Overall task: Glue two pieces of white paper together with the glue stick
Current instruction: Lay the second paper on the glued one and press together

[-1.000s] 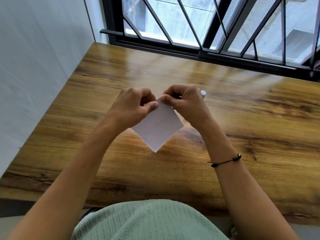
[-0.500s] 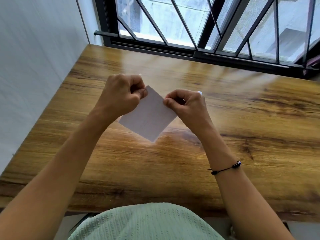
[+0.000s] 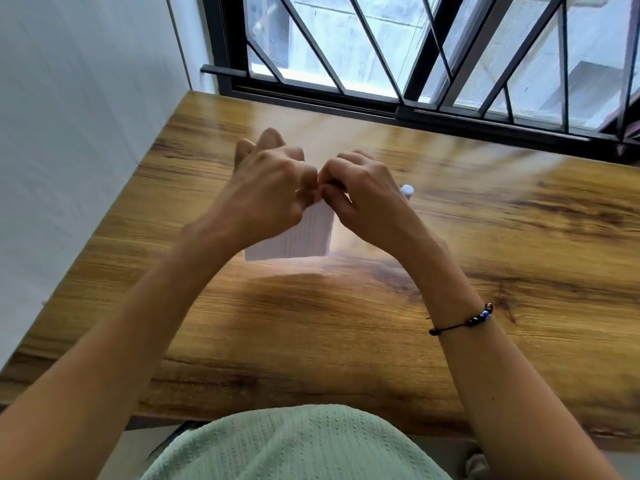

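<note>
The white paper hangs in the air above the wooden table, its lower edge level and its top edge hidden between my hands. My left hand pinches the paper's top from the left, fingers curled. Close against it, my right hand pinches the same top edge from the right. Whether this is one sheet or two pressed together cannot be told. A white glue stick shows just behind my right hand; only its rounded end is visible.
A white wall runs along the table's left side. A black-framed window with bars closes off the far edge. My green-clothed lap sits at the near edge.
My hands have come back together at the top of the paper. The paper has turned from a slanted diamond pose to hanging with a level lower edge.
</note>
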